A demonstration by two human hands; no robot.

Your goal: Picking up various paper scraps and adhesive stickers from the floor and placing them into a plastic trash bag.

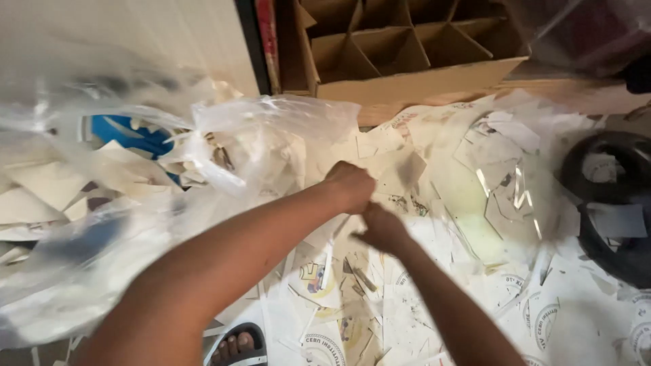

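My left hand [350,184] and my right hand [382,229] meet in the middle of the view, both closed as fists close together over a heap of paper scraps [359,285]. A thin clear plastic sheet or bag [488,196] stretches away to the right of them; it looks pinched between the two hands, though the grip itself is hidden. Another crumpled clear plastic bag [271,129] full of card offcuts lies just left of my left hand.
A cardboard box with dividers [400,51] stands at the back. A black round container [610,203] holding paper sits at the right. Blue and white card pieces [129,135] lie under plastic at the left. A sandalled foot [237,344] shows at the bottom.
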